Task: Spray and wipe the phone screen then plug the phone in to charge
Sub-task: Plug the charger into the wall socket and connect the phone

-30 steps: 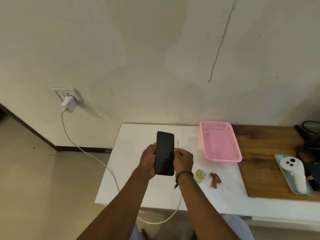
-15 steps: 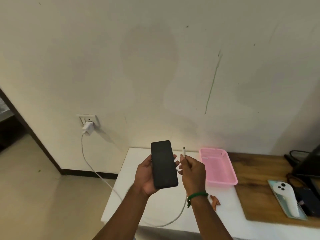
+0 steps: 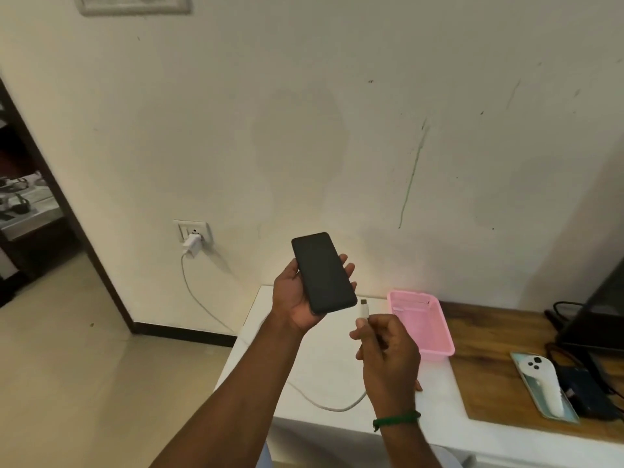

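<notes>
The right hand [image 3: 388, 356] pinches the white cable [image 3: 364, 310] just behind its plug, which points to 12 o'clock, just below the phone [image 3: 323, 273]. At 10 o'clock the left hand [image 3: 293, 298] grips that phone, its dark face seemingly the screen. Beyond lie the bench [image 3: 324, 366], with a pink basket [image 3: 435, 339] at 3 o'clock, and the wall charger [image 3: 191, 246] at 9 o'clock.

A black phone [image 3: 322, 273] (screen dark) is held tilted in the left hand [image 3: 293, 298]. A white charging plug [image 3: 364, 308] is pinched in the right hand [image 3: 388, 352], just beside its lower end, not inserted.
</notes>
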